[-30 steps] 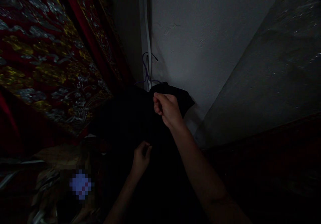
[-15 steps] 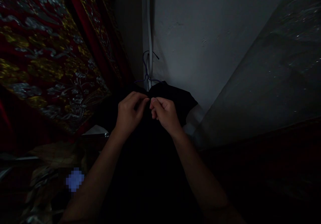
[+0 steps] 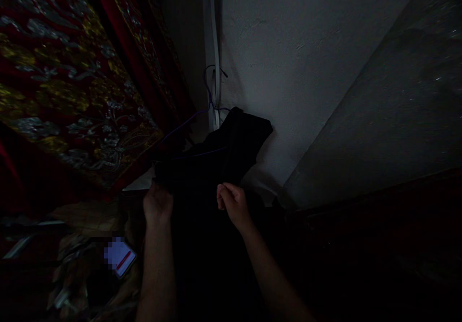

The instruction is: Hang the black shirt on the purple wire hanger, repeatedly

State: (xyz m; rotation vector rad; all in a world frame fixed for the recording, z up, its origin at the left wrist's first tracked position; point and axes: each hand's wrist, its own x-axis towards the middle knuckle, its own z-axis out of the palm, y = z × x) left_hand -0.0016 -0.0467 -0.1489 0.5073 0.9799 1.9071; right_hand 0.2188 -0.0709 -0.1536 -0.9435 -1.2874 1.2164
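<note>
A black garment (image 3: 245, 136), likely a shirt, hangs from a thin purple-blue wire hanger (image 3: 210, 96). Its right shoulder is still over the hanger's right arm, while the left arm of the hanger is bare and sticks out of the cloth. My left hand (image 3: 158, 204) is closed on the garment's left part, its fingertips partly lost in the dark cloth. Lower down at the garment's middle, my right hand (image 3: 233, 202) is curled closed on the black fabric. Folds and edges of the cloth are hard to make out in the dim light.
A red cloth with gold and silver decoration (image 3: 79, 86) hangs at left. A pale cable strip (image 3: 212, 28) runs down the wall (image 3: 296, 62). A lit phone (image 3: 122, 259) lies among clutter at lower left. Clear sheeting (image 3: 390, 105) covers the wall's right part.
The garment's left shoulder has come off the hanger, baring its left arm. Both hands have moved down from the neckline, the left one also outward to the left.
</note>
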